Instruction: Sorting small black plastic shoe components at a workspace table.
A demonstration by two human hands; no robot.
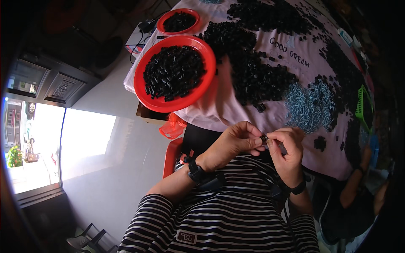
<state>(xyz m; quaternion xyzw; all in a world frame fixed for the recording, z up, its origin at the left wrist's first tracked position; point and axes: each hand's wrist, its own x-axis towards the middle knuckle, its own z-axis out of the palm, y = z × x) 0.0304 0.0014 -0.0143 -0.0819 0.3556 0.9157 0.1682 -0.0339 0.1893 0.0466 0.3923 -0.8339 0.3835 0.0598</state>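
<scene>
My left hand (237, 142) pinches a small black plastic part (264, 138) between thumb and fingertips, just in front of the table edge. The fingertips of my right hand (287, 151) are closed at the other side of that part; whether they also hold a tiny piece is hidden. Beyond the right hand lies a heap of silvery-blue screws (310, 107) on the pink cloth (232, 111). A large pile of loose black parts (261, 82) spreads to the left of the screws.
A big red plate (141, 88) heaped with black pieces stands at the table's left edge, a smaller red plate (196, 17) behind it. At right are a green basket (361, 103) and another person's arm (356, 179). A red bag (172, 126) hangs beside the table.
</scene>
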